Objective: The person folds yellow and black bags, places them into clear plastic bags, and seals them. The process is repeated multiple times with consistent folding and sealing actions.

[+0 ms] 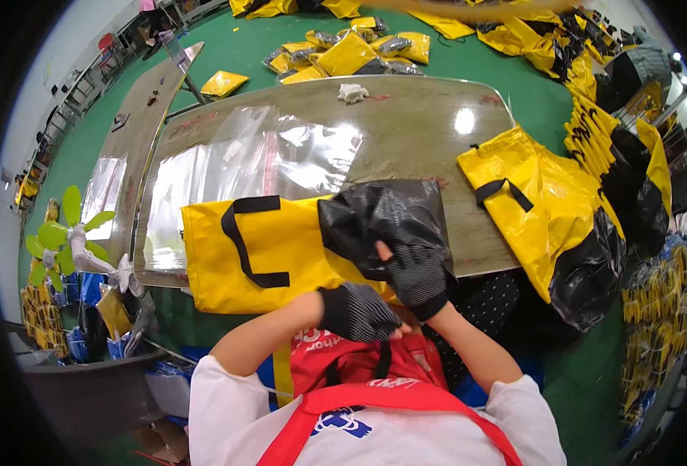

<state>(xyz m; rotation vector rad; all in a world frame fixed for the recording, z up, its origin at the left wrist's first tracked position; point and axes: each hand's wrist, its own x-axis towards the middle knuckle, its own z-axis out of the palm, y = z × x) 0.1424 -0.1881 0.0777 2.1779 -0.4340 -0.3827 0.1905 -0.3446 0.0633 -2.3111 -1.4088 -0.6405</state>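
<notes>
The right hand (419, 273) grips the black bag part (382, 221) over the yellow bag (262, 252) on the counter (405, 124). The left hand (357, 312) is closed near the chest; what its fingers hold, I cannot tell. Folding seems in progress and needs both hands.

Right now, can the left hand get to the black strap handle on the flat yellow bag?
Probably yes. The left hand sits at the near edge of the yellow bag, and the handle lies exposed on top, with nothing covering it.

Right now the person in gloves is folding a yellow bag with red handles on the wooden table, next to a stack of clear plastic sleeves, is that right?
Not quite: the handles are black, not red. The head view shows the yellow bag with a black strap loop lying on the wooden table, beside the clear plastic sleeves. The right hand grips its black part; the left hand is at the table's near edge.
</notes>
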